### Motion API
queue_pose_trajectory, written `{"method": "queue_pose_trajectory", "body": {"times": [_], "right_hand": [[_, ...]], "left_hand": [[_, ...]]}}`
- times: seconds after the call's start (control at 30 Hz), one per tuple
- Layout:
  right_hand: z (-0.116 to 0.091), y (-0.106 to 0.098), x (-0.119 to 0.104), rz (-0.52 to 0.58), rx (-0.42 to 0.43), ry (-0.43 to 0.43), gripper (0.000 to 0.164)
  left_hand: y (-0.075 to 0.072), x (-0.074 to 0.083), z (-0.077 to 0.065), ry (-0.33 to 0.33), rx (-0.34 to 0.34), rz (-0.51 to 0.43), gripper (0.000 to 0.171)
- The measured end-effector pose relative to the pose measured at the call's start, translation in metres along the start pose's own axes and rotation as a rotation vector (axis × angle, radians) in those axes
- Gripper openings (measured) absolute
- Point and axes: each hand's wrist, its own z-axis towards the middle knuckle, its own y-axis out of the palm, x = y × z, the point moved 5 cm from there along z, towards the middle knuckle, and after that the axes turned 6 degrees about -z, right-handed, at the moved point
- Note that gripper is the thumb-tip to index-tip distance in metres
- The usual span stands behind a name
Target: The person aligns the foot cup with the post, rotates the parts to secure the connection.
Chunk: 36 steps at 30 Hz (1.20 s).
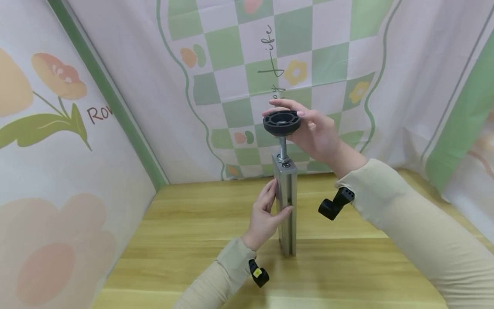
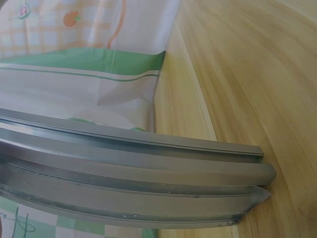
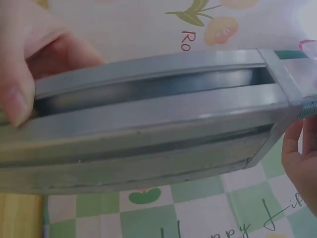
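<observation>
An aluminium profile [image 1: 287, 214] with slotted sides stands upright on the wooden table. My left hand [image 1: 262, 219] grips it around the middle, thumb on the near side and fingers on the left face. From the end plate [image 1: 286, 166] on top rises a threaded rod [image 1: 283, 148] with a nut at its base. The rod carries a black round levelling foot [image 1: 281, 128], its ribbed hollow side facing up. My right hand [image 1: 318, 131] holds that foot by its rim, fingers behind and thumb at the right. In the left wrist view, the profile's lower end [image 2: 247, 193] meets the table.
The wooden table [image 1: 185, 240] spreads around the profile. A checked curtain [image 1: 247, 77] hangs behind it, and a flowered cloth wall [image 1: 69, 171] stands at the left. Black camera mounts [image 1: 335, 204] sit on both wrists over the sleeves.
</observation>
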Motion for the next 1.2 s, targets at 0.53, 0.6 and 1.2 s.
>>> {"method": "queue_pose_trajectory", "body": {"times": [0.53, 0.6, 1.2], "right_hand": [[-0.0017, -0.0026, 0.0060, 0.061, 0.024, 0.012, 0.036], [-0.0016, -0.0034, 0.0071, 0.044, 0.030, 0.013, 0.035], [-0.0080, -0.0054, 0.0039, -0.013, 0.142, -0.106, 0.018]], "left_hand": [[-0.0007, -0.0008, 0.0006, -0.035, -0.002, -0.009, 0.069], [-0.0007, -0.0002, 0.0005, -0.034, -0.001, -0.010, 0.070], [-0.0002, -0.0004, 0.0005, -0.009, 0.010, -0.004, 0.068]]}}
